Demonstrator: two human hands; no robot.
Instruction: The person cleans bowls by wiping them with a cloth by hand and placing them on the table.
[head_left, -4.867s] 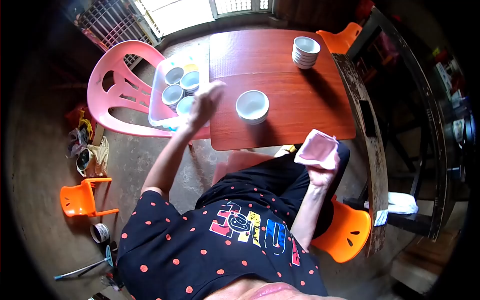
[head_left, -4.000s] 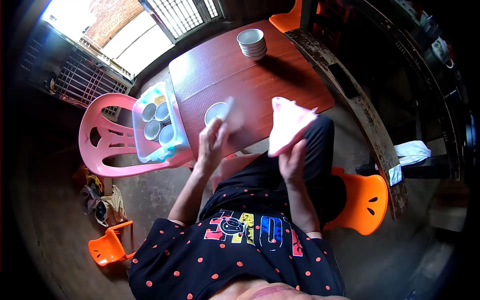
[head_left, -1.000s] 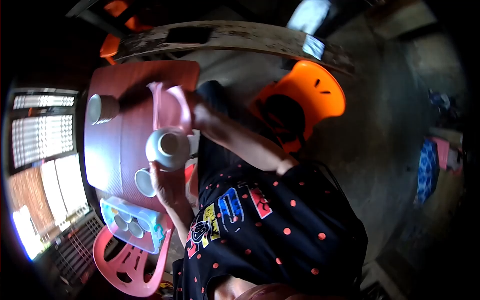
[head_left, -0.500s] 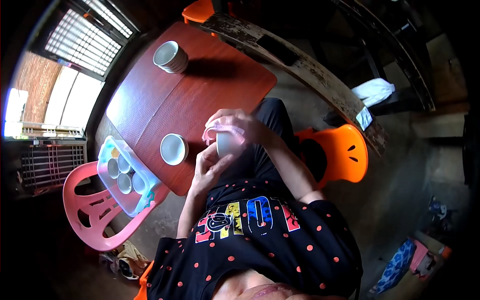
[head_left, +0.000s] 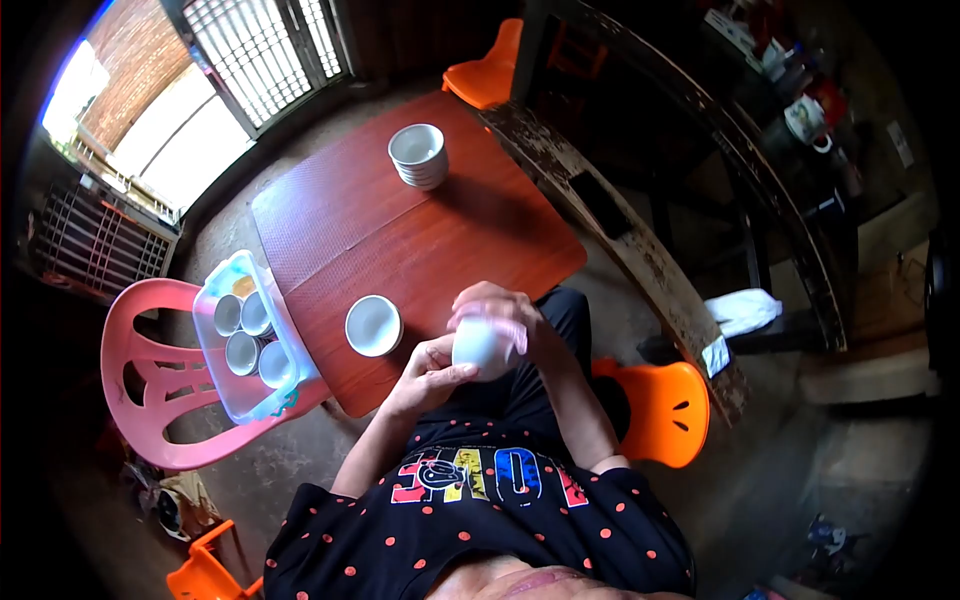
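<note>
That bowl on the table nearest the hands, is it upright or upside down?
Upright: the bowl sits on the table with its rim up and its hollow inside showing.

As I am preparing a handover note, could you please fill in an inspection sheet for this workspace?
Surface: reddish-brown table bears a bowl stack and a nearer bowl.
Job's things: white bowl, with pink cloth against it.
Clutter: white cloth beside the worn plank.
Hands: left hand holds the white bowl; right hand holds the pink cloth.
Cables: nothing seen.
Surroundings: pink chair bearing a tub of bowls; orange chairs.
</note>
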